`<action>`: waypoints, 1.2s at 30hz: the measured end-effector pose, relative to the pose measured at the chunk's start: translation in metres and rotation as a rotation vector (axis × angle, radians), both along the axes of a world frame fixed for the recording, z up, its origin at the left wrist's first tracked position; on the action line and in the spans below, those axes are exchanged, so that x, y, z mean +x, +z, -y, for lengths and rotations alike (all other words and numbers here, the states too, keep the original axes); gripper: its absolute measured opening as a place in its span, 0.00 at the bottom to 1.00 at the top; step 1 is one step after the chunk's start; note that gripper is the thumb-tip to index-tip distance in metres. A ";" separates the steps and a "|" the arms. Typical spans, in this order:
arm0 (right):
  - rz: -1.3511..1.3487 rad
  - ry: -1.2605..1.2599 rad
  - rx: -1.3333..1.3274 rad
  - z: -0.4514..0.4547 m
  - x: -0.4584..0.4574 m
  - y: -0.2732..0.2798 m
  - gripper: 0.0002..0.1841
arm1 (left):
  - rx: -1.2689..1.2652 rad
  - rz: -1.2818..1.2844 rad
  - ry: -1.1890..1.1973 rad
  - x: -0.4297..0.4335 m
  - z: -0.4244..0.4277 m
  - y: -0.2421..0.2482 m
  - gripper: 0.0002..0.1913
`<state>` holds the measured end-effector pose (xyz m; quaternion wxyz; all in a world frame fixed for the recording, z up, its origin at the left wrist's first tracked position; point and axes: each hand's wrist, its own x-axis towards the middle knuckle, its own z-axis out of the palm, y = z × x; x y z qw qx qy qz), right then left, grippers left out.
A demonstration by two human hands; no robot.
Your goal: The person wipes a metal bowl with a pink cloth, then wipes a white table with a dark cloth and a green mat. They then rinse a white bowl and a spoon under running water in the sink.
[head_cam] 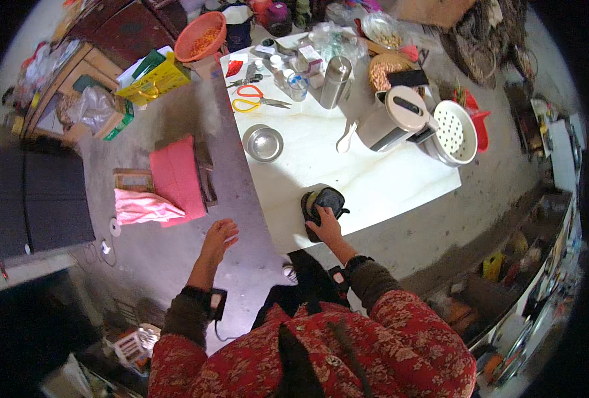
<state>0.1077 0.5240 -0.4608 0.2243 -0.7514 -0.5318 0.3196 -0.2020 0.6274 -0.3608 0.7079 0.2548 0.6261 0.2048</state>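
Note:
My right hand point(328, 227) lies on a black item point(330, 197), apparently fabric, with a greenish band and a small strap. It sits near the table's front corner. Thumb and fingers touch it, but whether they grip it is unclear. My left hand point(218, 240) is in the air left of the white marble-patterned table point(399, 184), holding nothing, its fingers slightly apart. Farther up the table are a round metal bowl point(264, 144), a white spoon point(345, 140) and scissors point(260, 101) with orange and yellow handles.
A beige electric kettle point(396, 117), a steel thermos point(336, 82) and a white colander point(453, 132) stand toward the table's far side. A glass point(298, 88) stands near small bottles. Left of the table is a seat with a red cover point(179, 179) and a pink cloth point(145, 208).

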 end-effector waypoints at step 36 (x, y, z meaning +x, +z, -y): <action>0.363 -0.483 0.036 -0.268 0.006 -0.026 0.37 | -0.058 0.210 -0.324 0.101 -0.263 -0.115 0.23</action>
